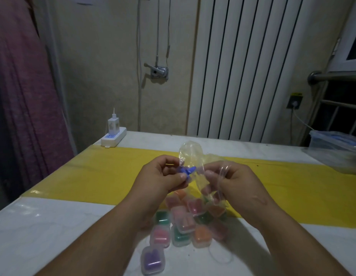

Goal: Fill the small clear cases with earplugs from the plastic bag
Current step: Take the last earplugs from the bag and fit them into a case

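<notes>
Pinching blue earplugs (188, 169) in left hand (163, 176), clutching flimsy plastic bag (191, 154) in right hand (233, 180). Probably soft, featherlight, squashy; best nipped mid-body.

Dim, murky indoor light; soft blur throughout, wide-angle bending at the edges.

Blue earplugs (190, 169) partly hidden, perhaps two; container (335, 150) cut off.
</notes>
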